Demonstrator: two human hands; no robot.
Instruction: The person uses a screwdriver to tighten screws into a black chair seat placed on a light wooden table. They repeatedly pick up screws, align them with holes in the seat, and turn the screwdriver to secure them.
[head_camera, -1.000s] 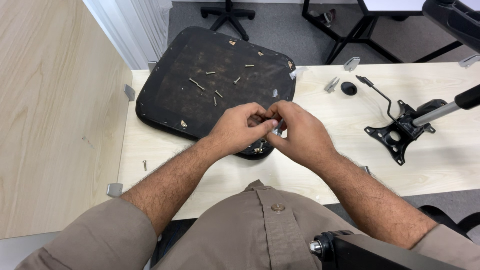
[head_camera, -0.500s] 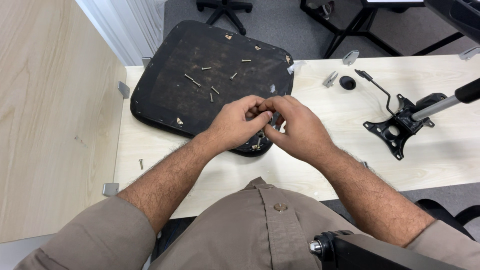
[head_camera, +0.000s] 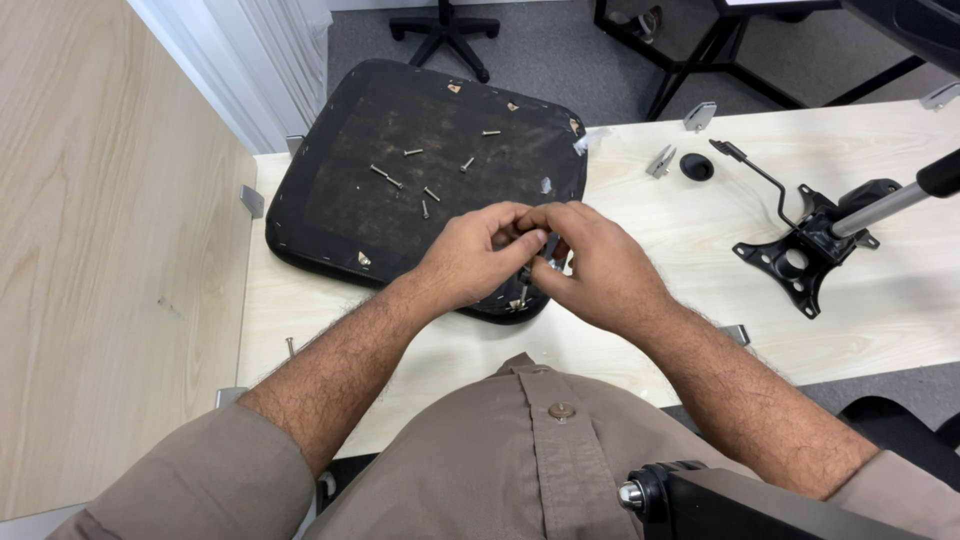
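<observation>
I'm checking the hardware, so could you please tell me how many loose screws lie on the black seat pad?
6 on the seat pad: one near the top, one at, one at, a pair mid-pad, one at, one at. The hands may hide more.

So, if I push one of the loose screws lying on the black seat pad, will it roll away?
Probably a little. The screws look thin, round and light, so a push could roll them, likely curving around their heads. The seat pad looks rough, which may slow them. They seem stiff.
</observation>
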